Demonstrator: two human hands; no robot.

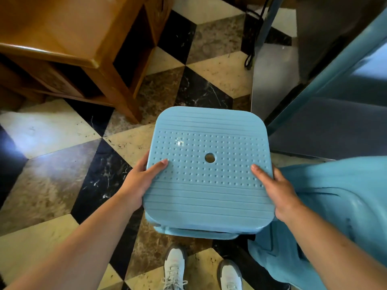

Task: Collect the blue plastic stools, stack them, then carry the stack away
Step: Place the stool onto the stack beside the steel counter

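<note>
A stack of blue plastic stools (209, 185) is held in front of me above the floor, its square dotted seat with a round centre hole facing up. The rims of lower stools show under the near edge. My left hand (140, 181) grips the seat's left edge, thumb on top and fingers under. My right hand (276, 189) grips the right edge the same way. The stools' legs are hidden beneath the seat.
A wooden table (62, 45) stands at the upper left on the patterned marble floor (62, 164). A metal cabinet (276, 76) and a blue-framed door (335, 91) are at the right. Blue cloth (335, 206) hangs at my right side. My shoes (173, 266) are below.
</note>
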